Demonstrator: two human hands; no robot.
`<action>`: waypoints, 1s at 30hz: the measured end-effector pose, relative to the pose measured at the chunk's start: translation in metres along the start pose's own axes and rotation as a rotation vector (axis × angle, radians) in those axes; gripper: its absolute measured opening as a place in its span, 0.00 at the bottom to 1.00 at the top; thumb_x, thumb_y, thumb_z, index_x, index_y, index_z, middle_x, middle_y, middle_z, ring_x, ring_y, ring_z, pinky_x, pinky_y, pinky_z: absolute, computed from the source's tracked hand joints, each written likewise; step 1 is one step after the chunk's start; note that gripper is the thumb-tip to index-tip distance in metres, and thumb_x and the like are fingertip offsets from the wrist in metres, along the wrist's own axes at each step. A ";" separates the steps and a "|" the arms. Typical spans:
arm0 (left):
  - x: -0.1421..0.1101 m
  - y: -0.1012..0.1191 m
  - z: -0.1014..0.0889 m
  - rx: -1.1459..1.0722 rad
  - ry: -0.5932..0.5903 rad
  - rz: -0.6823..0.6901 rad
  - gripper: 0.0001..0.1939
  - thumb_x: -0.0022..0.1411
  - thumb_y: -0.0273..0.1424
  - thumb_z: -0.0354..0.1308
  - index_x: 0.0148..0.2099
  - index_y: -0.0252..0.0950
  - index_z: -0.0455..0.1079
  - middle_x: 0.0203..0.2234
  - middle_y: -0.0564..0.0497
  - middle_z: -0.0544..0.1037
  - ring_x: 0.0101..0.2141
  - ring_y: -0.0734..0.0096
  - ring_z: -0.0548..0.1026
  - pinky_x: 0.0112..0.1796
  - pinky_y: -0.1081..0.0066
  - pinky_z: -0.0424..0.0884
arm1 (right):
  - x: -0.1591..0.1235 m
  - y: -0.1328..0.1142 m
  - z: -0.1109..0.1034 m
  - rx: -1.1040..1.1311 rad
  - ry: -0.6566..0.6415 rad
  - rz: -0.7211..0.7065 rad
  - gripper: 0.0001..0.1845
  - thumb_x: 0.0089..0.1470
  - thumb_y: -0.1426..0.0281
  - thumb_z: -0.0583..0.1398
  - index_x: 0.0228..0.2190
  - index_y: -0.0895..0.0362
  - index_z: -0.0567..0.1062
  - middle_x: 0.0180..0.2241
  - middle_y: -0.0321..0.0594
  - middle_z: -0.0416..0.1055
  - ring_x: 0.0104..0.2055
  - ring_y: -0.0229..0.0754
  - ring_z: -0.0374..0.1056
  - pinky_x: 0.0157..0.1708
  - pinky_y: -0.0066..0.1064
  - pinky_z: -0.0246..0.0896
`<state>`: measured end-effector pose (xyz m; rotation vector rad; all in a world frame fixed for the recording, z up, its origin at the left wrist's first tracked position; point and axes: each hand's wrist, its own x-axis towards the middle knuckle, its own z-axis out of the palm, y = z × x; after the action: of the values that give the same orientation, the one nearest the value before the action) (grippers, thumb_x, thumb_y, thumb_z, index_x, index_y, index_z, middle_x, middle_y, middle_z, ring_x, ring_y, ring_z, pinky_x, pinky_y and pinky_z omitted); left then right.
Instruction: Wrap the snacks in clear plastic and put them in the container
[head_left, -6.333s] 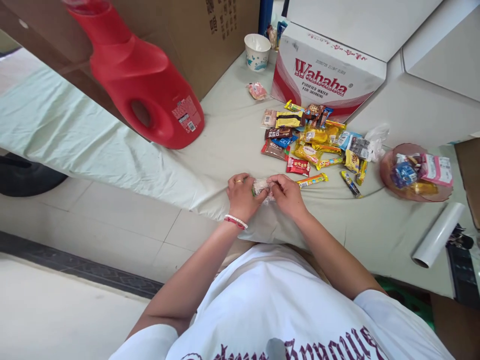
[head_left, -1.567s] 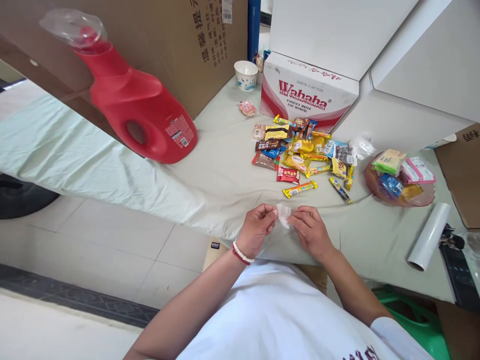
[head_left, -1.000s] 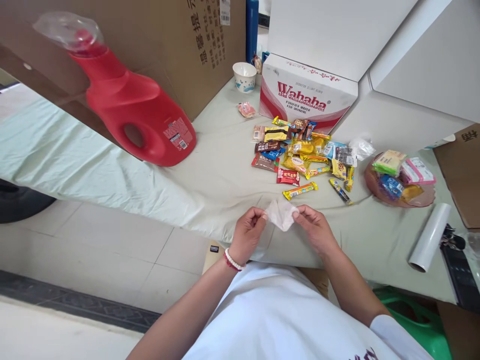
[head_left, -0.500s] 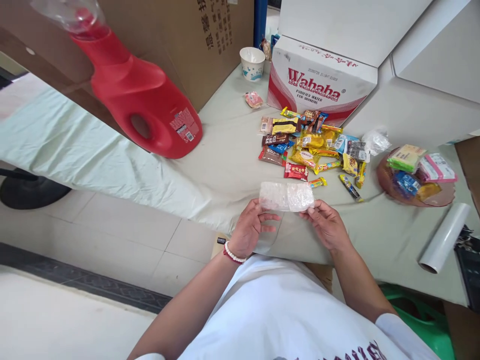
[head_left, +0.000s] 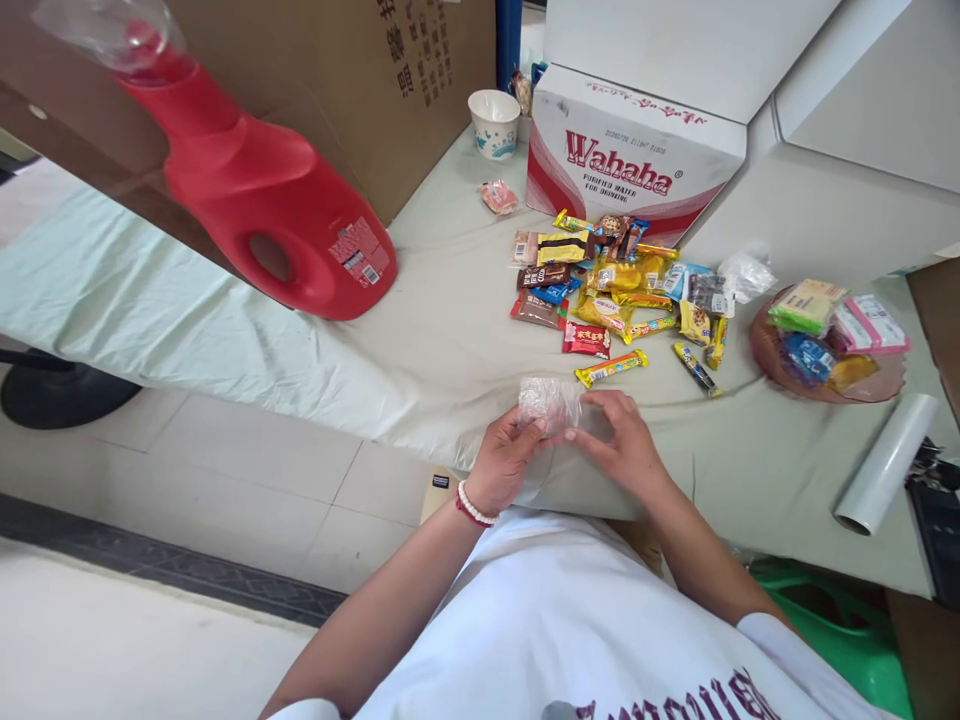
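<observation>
purple lettering (head_left: 675, 699), not fully readable, crosses the white shirt (head_left: 577, 600). the left hand (head_left: 501, 465) pinches a clear plastic packet (head_left: 546, 398) above the cloth (head_left: 450, 290), thumb and fingers closed on it; the right hand (head_left: 628, 447) sits at its three o'clock, thumb and fingers spread, contact hard to tell. from there, wrapped sweets (head_left: 615, 275) lie at one o'clock, and behind them a box (head_left: 630, 165) reads "wahaha, purified water for drinking".

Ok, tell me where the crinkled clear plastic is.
Just right of centre in the head view, the crinkled clear plastic is in the left hand, the right hand beside it, the yellow stick packet beyond.
</observation>
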<state>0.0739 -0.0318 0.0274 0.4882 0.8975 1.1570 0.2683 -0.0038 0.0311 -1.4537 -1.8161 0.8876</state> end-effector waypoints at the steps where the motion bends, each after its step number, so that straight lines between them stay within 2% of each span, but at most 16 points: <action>1: 0.000 0.001 0.000 -0.015 0.005 0.004 0.19 0.55 0.42 0.72 0.46 0.38 0.78 0.44 0.47 0.83 0.52 0.53 0.78 0.51 0.52 0.76 | 0.002 0.000 0.003 0.009 -0.030 0.021 0.17 0.54 0.55 0.67 0.41 0.51 0.79 0.43 0.44 0.76 0.48 0.51 0.69 0.50 0.44 0.66; 4: 0.002 0.007 -0.007 -0.042 0.082 0.018 0.19 0.53 0.42 0.73 0.43 0.38 0.77 0.42 0.49 0.83 0.47 0.59 0.80 0.50 0.56 0.77 | 0.005 0.007 0.003 0.196 -0.017 0.164 0.14 0.58 0.55 0.63 0.34 0.53 0.79 0.34 0.39 0.76 0.37 0.44 0.69 0.41 0.37 0.65; 8: 0.006 0.016 -0.022 -0.051 0.190 0.019 0.19 0.50 0.41 0.75 0.37 0.37 0.73 0.34 0.53 0.81 0.40 0.67 0.79 0.48 0.60 0.77 | 0.003 0.025 -0.024 0.445 0.120 0.370 0.17 0.52 0.53 0.67 0.32 0.54 0.77 0.28 0.33 0.71 0.28 0.37 0.62 0.30 0.30 0.59; 10: 0.008 0.018 -0.026 -0.032 0.223 0.005 0.20 0.48 0.40 0.76 0.34 0.36 0.71 0.32 0.54 0.80 0.40 0.68 0.79 0.49 0.60 0.77 | -0.002 0.034 -0.041 0.425 0.089 0.442 0.19 0.50 0.52 0.68 0.30 0.55 0.76 0.27 0.33 0.68 0.26 0.36 0.58 0.27 0.29 0.56; 12: 0.009 0.017 -0.026 0.001 0.226 -0.021 0.20 0.48 0.41 0.76 0.34 0.35 0.72 0.32 0.54 0.79 0.39 0.68 0.78 0.50 0.59 0.77 | -0.008 0.040 -0.055 0.240 0.074 0.445 0.20 0.51 0.51 0.68 0.31 0.55 0.76 0.28 0.35 0.69 0.26 0.37 0.58 0.27 0.31 0.56; 15: 0.010 0.014 -0.021 0.051 0.195 -0.049 0.21 0.48 0.43 0.76 0.35 0.35 0.73 0.32 0.53 0.79 0.39 0.67 0.78 0.50 0.57 0.76 | -0.016 0.033 -0.061 -0.170 0.263 0.237 0.16 0.55 0.55 0.66 0.36 0.55 0.77 0.32 0.38 0.70 0.28 0.39 0.61 0.31 0.34 0.59; 17: 0.010 0.012 -0.018 0.072 0.179 -0.058 0.20 0.48 0.43 0.76 0.33 0.36 0.73 0.30 0.54 0.78 0.38 0.67 0.78 0.50 0.56 0.76 | -0.017 0.018 -0.054 -0.286 0.289 0.003 0.10 0.61 0.61 0.63 0.39 0.54 0.77 0.34 0.39 0.71 0.31 0.41 0.63 0.35 0.36 0.61; 20: 0.011 0.010 -0.012 0.082 0.167 -0.068 0.19 0.48 0.43 0.76 0.32 0.37 0.73 0.30 0.54 0.78 0.38 0.66 0.78 0.49 0.57 0.76 | -0.009 -0.005 -0.031 -0.311 0.062 -0.354 0.08 0.65 0.65 0.61 0.44 0.53 0.77 0.41 0.44 0.75 0.42 0.47 0.68 0.43 0.40 0.63; 22: 0.010 0.010 -0.009 0.086 0.151 -0.072 0.19 0.48 0.43 0.75 0.35 0.37 0.75 0.33 0.53 0.81 0.39 0.65 0.79 0.48 0.58 0.76 | 0.001 -0.013 -0.012 -0.399 -0.055 -0.503 0.10 0.64 0.65 0.62 0.46 0.52 0.77 0.47 0.46 0.75 0.47 0.51 0.66 0.45 0.44 0.62; 24: 0.008 0.011 -0.008 0.078 0.139 -0.070 0.19 0.49 0.43 0.75 0.37 0.37 0.75 0.36 0.52 0.82 0.41 0.63 0.80 0.49 0.58 0.76 | 0.010 -0.014 0.003 -0.466 -0.110 -0.562 0.09 0.65 0.67 0.61 0.45 0.51 0.79 0.46 0.45 0.77 0.45 0.50 0.65 0.43 0.43 0.60; 26: 0.005 0.014 -0.010 0.026 0.132 -0.069 0.19 0.51 0.44 0.74 0.34 0.37 0.73 0.35 0.51 0.82 0.42 0.61 0.81 0.51 0.56 0.76 | 0.017 -0.012 0.011 -0.433 -0.134 -0.562 0.08 0.66 0.70 0.59 0.43 0.51 0.79 0.40 0.42 0.78 0.42 0.48 0.64 0.41 0.42 0.59; 28: 0.003 0.017 -0.013 -0.066 0.124 -0.079 0.19 0.54 0.45 0.71 0.31 0.37 0.70 0.33 0.50 0.82 0.43 0.58 0.82 0.52 0.54 0.75 | 0.020 -0.010 0.013 -0.333 -0.138 -0.525 0.08 0.67 0.71 0.58 0.41 0.52 0.79 0.37 0.41 0.78 0.40 0.47 0.64 0.40 0.41 0.60; 30: 0.001 0.020 -0.017 -0.147 0.107 -0.097 0.19 0.56 0.47 0.68 0.31 0.36 0.70 0.36 0.47 0.82 0.46 0.55 0.81 0.52 0.54 0.75 | 0.020 -0.011 0.011 -0.253 -0.138 -0.485 0.08 0.67 0.71 0.58 0.40 0.53 0.78 0.36 0.41 0.77 0.39 0.46 0.64 0.40 0.40 0.61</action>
<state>0.0492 -0.0260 0.0322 0.2627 0.9104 1.1590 0.2494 0.0132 0.0352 -1.0309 -2.3146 0.5365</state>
